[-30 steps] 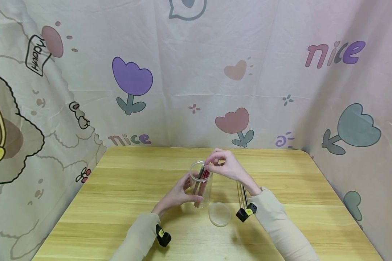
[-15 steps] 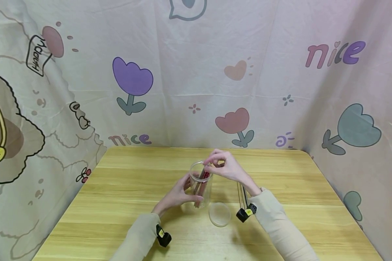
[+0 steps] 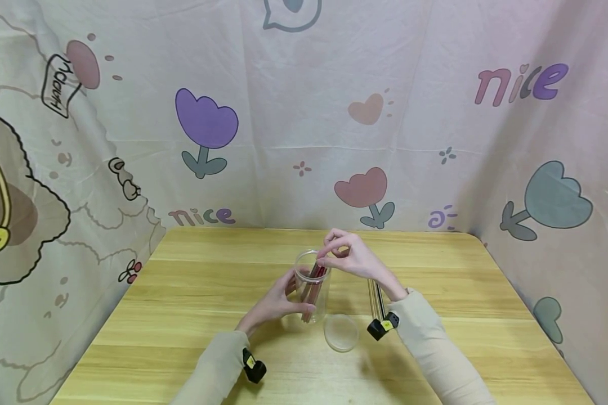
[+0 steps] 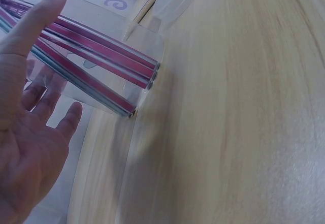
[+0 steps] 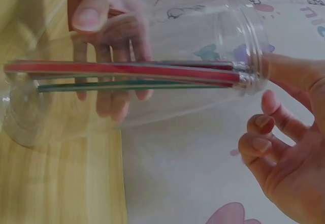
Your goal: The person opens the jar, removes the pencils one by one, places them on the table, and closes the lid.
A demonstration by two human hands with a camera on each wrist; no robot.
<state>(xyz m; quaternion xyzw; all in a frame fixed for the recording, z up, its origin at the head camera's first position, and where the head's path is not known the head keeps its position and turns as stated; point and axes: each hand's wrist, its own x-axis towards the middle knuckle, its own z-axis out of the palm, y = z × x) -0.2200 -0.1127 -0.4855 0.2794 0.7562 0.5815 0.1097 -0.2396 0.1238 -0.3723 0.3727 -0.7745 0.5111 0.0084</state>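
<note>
Gripping the clear jar (image 3: 322,301) just right of the centre of the frame, the left hand (image 3: 281,301) has its thumb in front and its fingers round behind. Over at the mouth, the right hand (image 3: 352,259) comes in from the right, thumb and forefinger close together at the rim, right above the pencil tops. Is it pinching one? From here I can't tell; the rim and the pencils get in the way.

And the pencils (image 5: 167,71)! They're in the jar, red ones with some green among them, bunched and leaning towards the right side of the rim in the head view. Their lower ends sit down near the base. Whether that base touches the table (image 3: 223,275), I can't make out.

So how far along are we? That lot is inside, I'd call that part done. The lid (image 3: 341,333) is off, lying on the table just below and right of the jar. Further right, partly hidden beneath the right wrist, some thin sticks (image 3: 380,304), pale and dark, lie outside. Well under way, then, but not finished by my reckoning: fingers are busy at the mouth, the sticks are out, and the jar stands uncapped.
</note>
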